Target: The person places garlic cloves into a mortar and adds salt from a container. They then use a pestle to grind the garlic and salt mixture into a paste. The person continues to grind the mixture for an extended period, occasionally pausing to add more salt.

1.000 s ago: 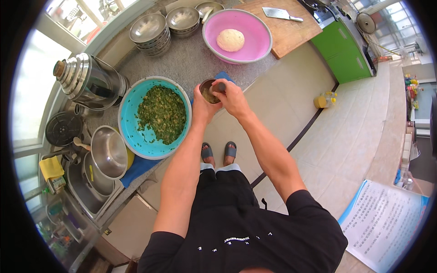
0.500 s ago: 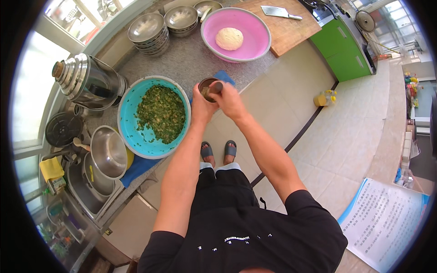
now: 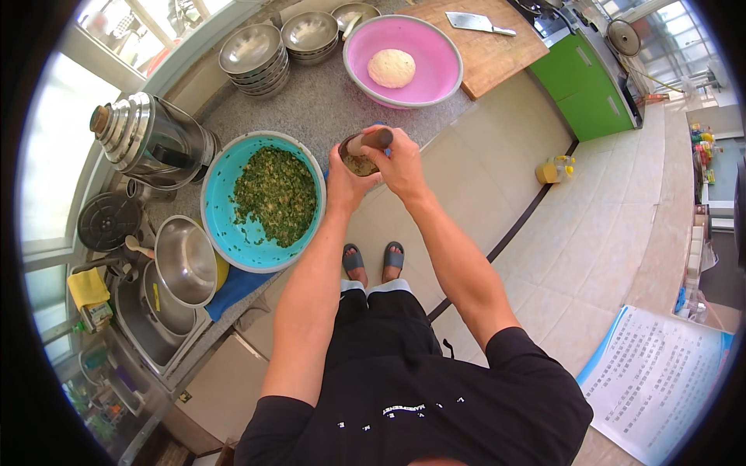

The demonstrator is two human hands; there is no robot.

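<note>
My left hand [image 3: 347, 188] is wrapped round a small dark mortar [image 3: 360, 165] at the counter's front edge, with some pale brownish matter inside. In my right hand [image 3: 403, 166] is a brown wooden pestle [image 3: 376, 139], tilted, its lower end inside the mortar. Directly left stands a large turquoise basin [image 3: 214, 221] of chopped green filling [image 3: 276, 194]. Farther back a pink basin [image 3: 437, 66] holds a round ball of dough [image 3: 392, 68]. Part of a blue cloth [image 3: 237, 293] shows under the turquoise basin.
Stacked metal bowls [image 3: 252, 50] stand at the back. A cleaver [image 3: 478, 22] lies on a wooden board [image 3: 497, 54] at the far right. Left are a steel pot [image 3: 159, 136], a metal basin [image 3: 186, 260] and a sink [image 3: 128, 299]. An oil bottle [image 3: 552, 169] stands on the floor.
The pestle has tipped over to the right and more of its shaft shows. My right hand has shifted slightly right, while the left keeps hold of the mortar.
</note>
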